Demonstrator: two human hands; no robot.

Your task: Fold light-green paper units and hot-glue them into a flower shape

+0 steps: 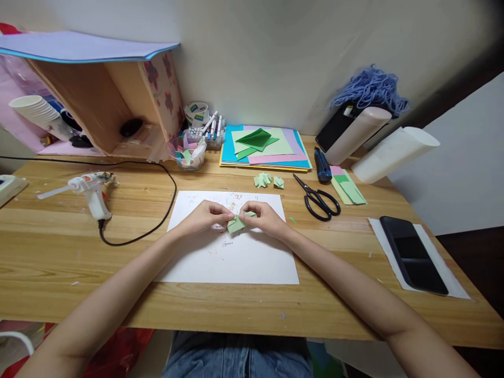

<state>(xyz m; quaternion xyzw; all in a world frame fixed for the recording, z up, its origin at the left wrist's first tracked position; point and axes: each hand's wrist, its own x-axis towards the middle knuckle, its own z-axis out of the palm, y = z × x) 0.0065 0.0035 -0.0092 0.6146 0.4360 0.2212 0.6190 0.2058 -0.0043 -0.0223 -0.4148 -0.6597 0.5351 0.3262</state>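
Note:
Over a white sheet of paper, my two hands meet on a folded piece of light green paper. My left hand pinches its left edge between thumb and fingers. My right hand grips the right side, its fingers covering part of the folds. Just beyond the sheet lie a cut, spread-out light green paper shape and a smaller folded green piece. Black-handled scissors rest to the right of these, blades partly apart.
A hot glue gun with a looping black cord stands at left. Behind are an open cardboard box, a tub of paper scraps, markers and stacked coloured paper. A blue utility knife and phone lie right.

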